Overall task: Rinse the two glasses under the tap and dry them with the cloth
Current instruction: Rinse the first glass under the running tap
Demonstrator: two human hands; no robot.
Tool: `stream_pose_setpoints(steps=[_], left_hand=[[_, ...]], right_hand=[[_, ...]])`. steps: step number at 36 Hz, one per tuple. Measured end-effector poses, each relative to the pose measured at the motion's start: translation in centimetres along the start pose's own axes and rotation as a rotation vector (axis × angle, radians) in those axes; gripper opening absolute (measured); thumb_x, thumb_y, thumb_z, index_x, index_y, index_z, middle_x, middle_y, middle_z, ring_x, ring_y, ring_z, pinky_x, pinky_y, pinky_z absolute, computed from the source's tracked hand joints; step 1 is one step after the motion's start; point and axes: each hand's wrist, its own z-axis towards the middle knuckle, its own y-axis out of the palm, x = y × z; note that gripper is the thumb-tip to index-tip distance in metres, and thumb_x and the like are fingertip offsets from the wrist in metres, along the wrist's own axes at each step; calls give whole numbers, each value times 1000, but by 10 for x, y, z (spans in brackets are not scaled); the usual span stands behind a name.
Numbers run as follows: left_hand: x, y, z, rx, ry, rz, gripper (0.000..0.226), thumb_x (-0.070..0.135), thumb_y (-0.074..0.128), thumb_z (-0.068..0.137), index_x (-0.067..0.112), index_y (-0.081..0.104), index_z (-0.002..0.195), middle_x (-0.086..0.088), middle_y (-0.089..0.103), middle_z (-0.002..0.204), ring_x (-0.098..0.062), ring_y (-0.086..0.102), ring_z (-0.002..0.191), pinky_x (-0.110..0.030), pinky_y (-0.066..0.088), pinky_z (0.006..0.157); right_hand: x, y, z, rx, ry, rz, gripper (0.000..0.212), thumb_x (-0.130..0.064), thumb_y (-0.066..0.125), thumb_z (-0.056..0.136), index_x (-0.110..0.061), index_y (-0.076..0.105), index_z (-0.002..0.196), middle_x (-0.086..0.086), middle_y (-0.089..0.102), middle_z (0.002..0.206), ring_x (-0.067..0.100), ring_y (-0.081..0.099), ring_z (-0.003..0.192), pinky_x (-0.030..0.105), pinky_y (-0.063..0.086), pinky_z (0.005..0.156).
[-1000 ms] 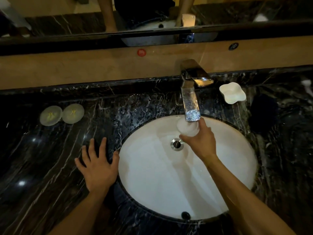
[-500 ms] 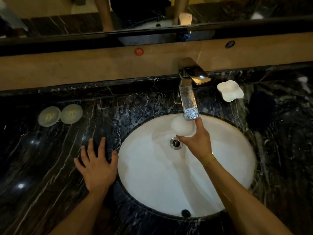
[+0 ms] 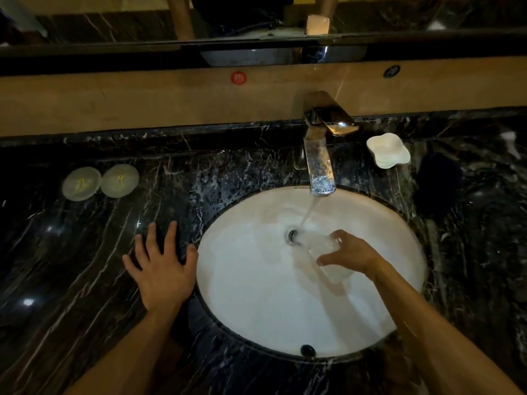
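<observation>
A: What are the hands doing?

B: The right hand (image 3: 349,256) is curled round a clear glass (image 3: 323,253), tipped on its side low in the basin (image 3: 256,295), mouth toward the drain (image 3: 292,236). The left hand (image 3: 162,265) lies flat with fingers spread on the wet marble surface (image 3: 85,252), just beside the basin rim.

A: And the water?

B: Running from the tap (image 3: 320,155) — the stream lands at the glass's mouth.

A: How far along?

B: Early, I'd judge — this glass is mid-rinse. I can't make out a second glass; a dark shape (image 3: 439,178) at the right may be the cloth, too dim to tell. Drying is all left.

A: The glass itself?

B: Transparent, wet, hard to trace against the white.
</observation>
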Motion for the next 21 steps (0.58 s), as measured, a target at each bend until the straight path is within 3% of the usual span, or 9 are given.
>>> stream_pose_setpoints(steps=[4,9,14,17,21], left_hand=[[0,0,1,1,-1,-6,70,61,29,89,33,31,154,-11,24,163,-36,15,150,-66,8,117],[0,0,0,-13,-13,-16,70,62,29,90,35,28,154,-9,21,164,-34,12,151,-64,5,118],[1,0,0,-26,-21,-17,70,63,28,90,36,26,155,-8,19,165,-33,9,152,-63,3,119],[1,-1,0,-26,-21,-11,71,63,28,89,36,27,155,-8,19,165,-33,10,152,-63,3,119],[1,-1,1,-24,-18,-11,71,63,27,89,35,28,154,-8,20,164,-34,11,151,-64,4,119]], right_hand=[[3,-2,2,-79,77,-10,87,-54,81,71,-18,44,142,6,51,140,23,53,113,31,49,85],[3,-8,0,-170,183,103,77,-58,77,73,-7,55,126,10,62,114,28,65,97,29,55,58],[-1,-20,-5,-272,234,212,76,-62,74,72,-8,57,123,12,65,112,28,68,95,31,59,62],[-8,-23,-8,-269,167,235,68,-59,73,76,-11,57,122,10,65,110,25,67,93,31,59,62],[-17,-14,-7,-134,-80,303,52,-44,80,76,-23,58,119,6,69,106,24,68,95,35,56,73]])
